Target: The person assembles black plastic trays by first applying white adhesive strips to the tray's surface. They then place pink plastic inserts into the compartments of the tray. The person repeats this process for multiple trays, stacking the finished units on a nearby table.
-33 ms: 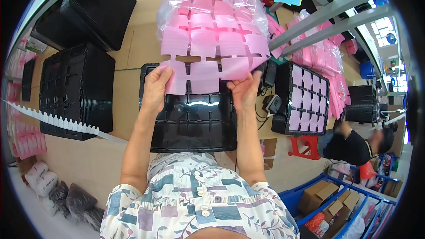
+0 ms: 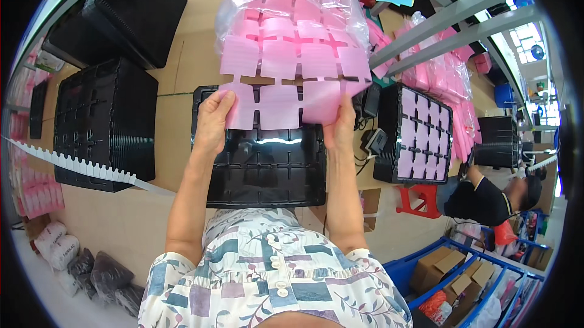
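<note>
A pink foam sheet (image 2: 279, 58) with cross-shaped cutouts stretches from a clear plastic bag (image 2: 230, 9) toward me. My left hand (image 2: 214, 120) pinches its near left corner between thumb and fingers. At the near right corner, my right hand (image 2: 341, 124) grips the sheet, thumb on top and fingers mostly hidden below; the edge there is folded up. Under the sheet's near end lies a black plastic tray (image 2: 264, 173) with a grid of shallow compartments. The sheet covers the tray's far part.
Stacked black trays (image 2: 103, 124) stand at the left, with taller black stacks (image 2: 137, 15) behind. At the right, another tray stack (image 2: 413, 136) has pink foam in its top tray. A black adapter (image 2: 373, 142) with cables sits beside it. A person (image 2: 490, 200) works far right near a red stool (image 2: 418, 202).
My right hand has closed on the sheet's right corner, its thumb now over the foam. That corner has flattened and dropped slightly. My left hand stays in place.
</note>
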Action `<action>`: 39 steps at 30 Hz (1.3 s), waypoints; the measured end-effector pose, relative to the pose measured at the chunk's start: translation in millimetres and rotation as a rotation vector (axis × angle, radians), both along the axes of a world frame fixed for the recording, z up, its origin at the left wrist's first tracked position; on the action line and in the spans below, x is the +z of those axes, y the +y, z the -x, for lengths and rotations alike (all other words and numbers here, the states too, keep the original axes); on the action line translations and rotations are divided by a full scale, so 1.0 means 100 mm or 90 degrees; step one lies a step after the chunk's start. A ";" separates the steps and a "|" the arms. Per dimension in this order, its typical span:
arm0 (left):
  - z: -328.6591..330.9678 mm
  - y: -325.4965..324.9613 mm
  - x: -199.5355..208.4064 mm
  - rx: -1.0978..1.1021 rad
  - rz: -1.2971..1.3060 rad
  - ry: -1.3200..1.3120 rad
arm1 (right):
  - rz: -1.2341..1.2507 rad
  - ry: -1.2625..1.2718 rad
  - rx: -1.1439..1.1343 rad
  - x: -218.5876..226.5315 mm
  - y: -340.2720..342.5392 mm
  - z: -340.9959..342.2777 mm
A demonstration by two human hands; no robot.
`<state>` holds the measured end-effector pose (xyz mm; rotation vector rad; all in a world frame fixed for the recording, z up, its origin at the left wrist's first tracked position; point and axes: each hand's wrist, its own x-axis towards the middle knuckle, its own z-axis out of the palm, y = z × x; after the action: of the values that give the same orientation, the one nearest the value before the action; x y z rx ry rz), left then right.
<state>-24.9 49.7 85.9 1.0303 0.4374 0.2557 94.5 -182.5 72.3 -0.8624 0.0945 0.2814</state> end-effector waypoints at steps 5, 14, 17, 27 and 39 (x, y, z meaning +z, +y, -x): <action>0.19 0.09 -0.10 -0.042 -0.028 0.012 | 0.167 -0.044 0.095 -0.03 -0.21 0.14; 0.90 -0.02 -0.50 -0.007 0.028 0.096 | -0.019 0.075 0.208 -0.30 -0.58 0.72; 1.05 -0.02 -0.62 0.002 0.039 0.109 | -0.028 0.083 0.128 -0.32 -0.63 0.67; 1.11 0.12 -0.62 -0.001 -0.061 0.181 | 0.534 -0.067 0.178 -0.28 -0.72 0.46; 1.48 0.04 -0.57 -0.078 -0.571 0.462 | 0.931 -0.066 0.229 -0.42 -0.90 1.05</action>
<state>-172.7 53.5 28.9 2.0361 0.9511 -0.0664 -10.9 -272.4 30.0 -2.3571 0.0335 0.5052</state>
